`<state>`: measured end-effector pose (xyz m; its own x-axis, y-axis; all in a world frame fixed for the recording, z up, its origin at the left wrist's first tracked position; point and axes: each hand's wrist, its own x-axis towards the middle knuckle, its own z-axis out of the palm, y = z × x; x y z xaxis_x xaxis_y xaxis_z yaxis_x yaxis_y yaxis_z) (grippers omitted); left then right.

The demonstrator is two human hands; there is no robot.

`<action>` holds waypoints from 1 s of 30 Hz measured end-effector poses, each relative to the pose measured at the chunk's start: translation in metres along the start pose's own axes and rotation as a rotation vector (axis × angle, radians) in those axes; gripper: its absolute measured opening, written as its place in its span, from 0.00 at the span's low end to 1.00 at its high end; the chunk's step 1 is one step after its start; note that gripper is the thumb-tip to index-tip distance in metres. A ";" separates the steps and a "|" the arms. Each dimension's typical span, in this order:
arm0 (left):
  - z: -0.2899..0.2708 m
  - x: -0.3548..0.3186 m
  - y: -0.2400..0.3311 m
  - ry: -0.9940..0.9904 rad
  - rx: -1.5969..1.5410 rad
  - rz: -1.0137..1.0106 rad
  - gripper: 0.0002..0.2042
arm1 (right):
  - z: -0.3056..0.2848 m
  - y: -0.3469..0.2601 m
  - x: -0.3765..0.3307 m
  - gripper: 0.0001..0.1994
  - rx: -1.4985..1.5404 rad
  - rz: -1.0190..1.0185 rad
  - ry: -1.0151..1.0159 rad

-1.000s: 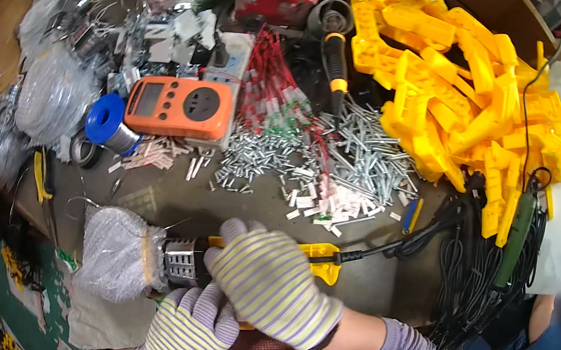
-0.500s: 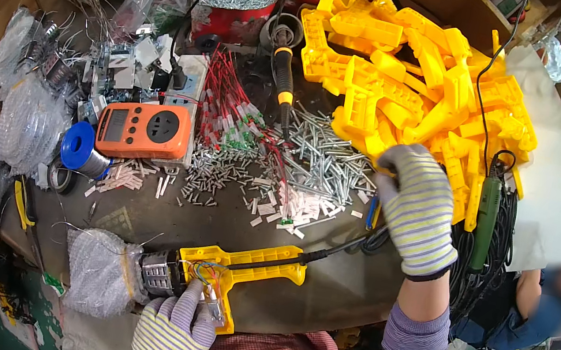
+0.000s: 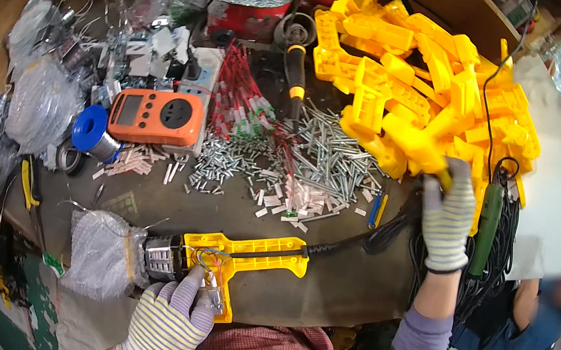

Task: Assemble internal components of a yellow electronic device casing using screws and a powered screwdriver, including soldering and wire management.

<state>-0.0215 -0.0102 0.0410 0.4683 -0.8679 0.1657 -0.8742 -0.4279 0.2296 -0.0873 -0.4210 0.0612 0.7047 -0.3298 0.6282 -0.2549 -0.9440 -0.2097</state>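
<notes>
While the open yellow handle shell (image 3: 244,258) lies at the near edge of the workbench (image 3: 319,300), my left hand (image 3: 169,319) presses fingertips on its wiring, not clamped around it. My right hand (image 3: 446,216) is far off, closed on a piece in the yellow shell pile (image 3: 421,87). Loose screws (image 3: 321,152) lie between them.

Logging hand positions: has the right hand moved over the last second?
Yes. The right hand left the open yellow housing and reached up-right to the yellow shell pile.
</notes>
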 end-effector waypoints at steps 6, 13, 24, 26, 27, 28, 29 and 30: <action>0.000 -0.003 -0.007 -0.046 0.000 0.019 0.18 | -0.025 -0.045 -0.006 0.20 0.864 0.634 -0.192; 0.001 0.008 -0.007 0.013 0.017 0.042 0.14 | -0.001 -0.107 -0.031 0.28 1.698 0.626 -0.364; 0.002 0.002 -0.008 -0.002 0.022 0.035 0.16 | 0.038 -0.161 -0.057 0.34 1.066 0.267 -0.361; -0.001 0.004 -0.010 -0.025 0.012 0.072 0.16 | 0.042 -0.170 -0.051 0.30 0.874 -0.066 -0.330; -0.002 0.005 -0.011 -0.037 0.008 0.088 0.16 | 0.044 -0.174 -0.050 0.26 0.662 -0.388 -0.277; -0.004 0.006 -0.012 -0.055 -0.010 0.093 0.17 | 0.047 -0.175 -0.055 0.26 0.621 -0.291 -0.392; -0.003 0.004 -0.011 -0.056 -0.036 0.070 0.19 | 0.050 -0.173 -0.057 0.26 0.637 -0.298 -0.399; 0.005 0.000 -0.012 0.009 -0.065 0.064 0.19 | 0.052 -0.170 -0.057 0.26 0.679 -0.309 -0.419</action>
<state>-0.0115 -0.0057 0.0333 0.4128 -0.8906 0.1907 -0.8925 -0.3538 0.2797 -0.0497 -0.2425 0.0219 0.8982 0.0923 0.4298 0.3462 -0.7512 -0.5621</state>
